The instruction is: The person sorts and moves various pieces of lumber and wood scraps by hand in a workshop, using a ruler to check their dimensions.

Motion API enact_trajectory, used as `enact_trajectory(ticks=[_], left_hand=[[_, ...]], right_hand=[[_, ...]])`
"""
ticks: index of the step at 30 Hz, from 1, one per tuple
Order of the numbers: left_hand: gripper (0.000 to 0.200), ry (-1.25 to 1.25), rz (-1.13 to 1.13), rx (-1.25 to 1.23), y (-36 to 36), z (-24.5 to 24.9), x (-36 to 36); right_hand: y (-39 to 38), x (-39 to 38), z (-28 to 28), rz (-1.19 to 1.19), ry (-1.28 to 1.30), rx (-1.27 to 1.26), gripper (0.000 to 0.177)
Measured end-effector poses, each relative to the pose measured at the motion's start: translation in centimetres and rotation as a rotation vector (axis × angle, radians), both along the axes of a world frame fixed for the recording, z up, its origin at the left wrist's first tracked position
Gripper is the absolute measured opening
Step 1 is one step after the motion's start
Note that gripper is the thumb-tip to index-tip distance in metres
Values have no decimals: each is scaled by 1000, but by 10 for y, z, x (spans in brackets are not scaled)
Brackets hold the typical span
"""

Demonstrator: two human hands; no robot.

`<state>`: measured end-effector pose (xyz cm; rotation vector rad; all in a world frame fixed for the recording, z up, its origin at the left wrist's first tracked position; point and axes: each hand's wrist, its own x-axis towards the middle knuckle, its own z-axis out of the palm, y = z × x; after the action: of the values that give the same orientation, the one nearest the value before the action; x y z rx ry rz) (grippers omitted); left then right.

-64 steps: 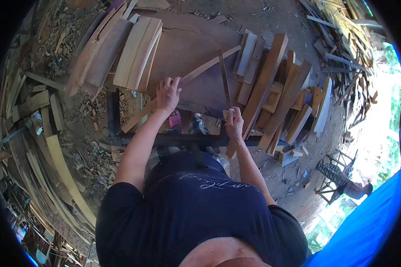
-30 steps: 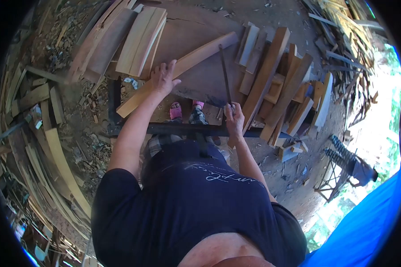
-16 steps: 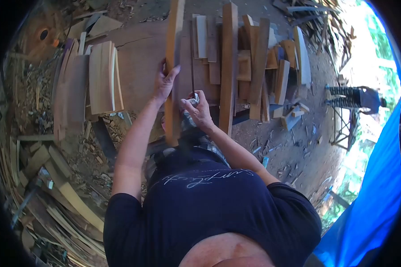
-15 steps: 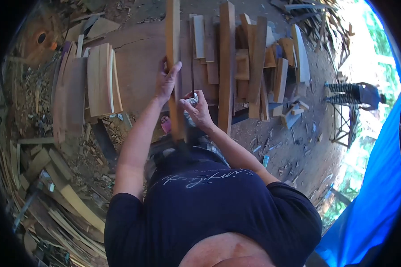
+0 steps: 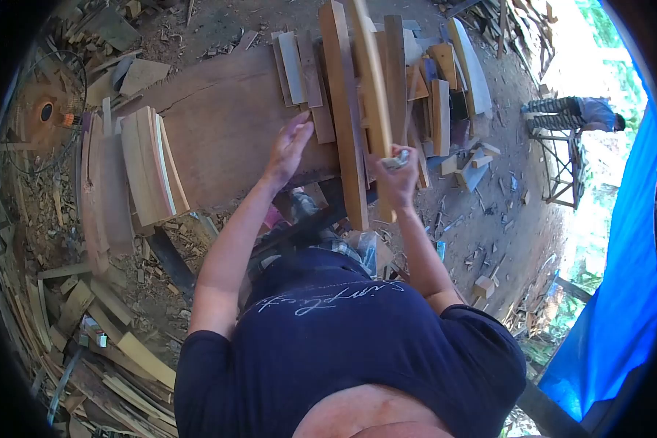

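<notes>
My right hand [image 5: 398,181] is closed around a small silver-grey object [image 5: 396,159] that looks like a tape measure. A long, pale wooden strip [image 5: 374,80], blurred by motion, runs up from that same hand, which appears to grip it too. To the left, my left hand [image 5: 290,150] is raised with its fingers stretched and holds nothing. Between the hands lies a thick wooden beam [image 5: 345,109]. Beneath my left hand is a broad brown wooden board [image 5: 219,109] serving as a work surface.
Stacked planks [image 5: 150,164] lie on the board's left end. Shorter wood pieces [image 5: 440,117] are piled at the right. A fan [image 5: 47,111] stands at far left. Another person [image 5: 588,114] bends over a metal frame [image 5: 562,171]. A blue tarp [image 5: 613,285] hangs at right.
The wooden strip has moved from my left hand over to the right side, at my right hand. My left hand has let go and opened. The view has shifted slightly.
</notes>
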<state>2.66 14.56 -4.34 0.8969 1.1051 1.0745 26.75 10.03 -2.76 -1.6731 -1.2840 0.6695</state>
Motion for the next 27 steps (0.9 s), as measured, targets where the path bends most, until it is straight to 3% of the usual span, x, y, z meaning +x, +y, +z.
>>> enact_trajectory(ticks=[3,8,14,16,22,27], left_hand=[[42,58,17,-147,-28,-40,-33],[36,170,53,-270,-97,-62,-79],[26,274,169,-302,-201,-63,-128],[25,421,131,-384,-252,-73,-152],[25,380,267,-952,-414,-126,-170],[25,313,278,-1110,-471,-149,-156]], right_hand=[[23,50,4,-124,-280,47,51],[68,115,-27,-227,-595,38,54],[90,125,-43,-167,-605,-40,58],[93,127,-42,-92,-645,-44,58],[84,134,-39,-122,-681,-35,51],[57,119,-36,-199,-622,62,45]])
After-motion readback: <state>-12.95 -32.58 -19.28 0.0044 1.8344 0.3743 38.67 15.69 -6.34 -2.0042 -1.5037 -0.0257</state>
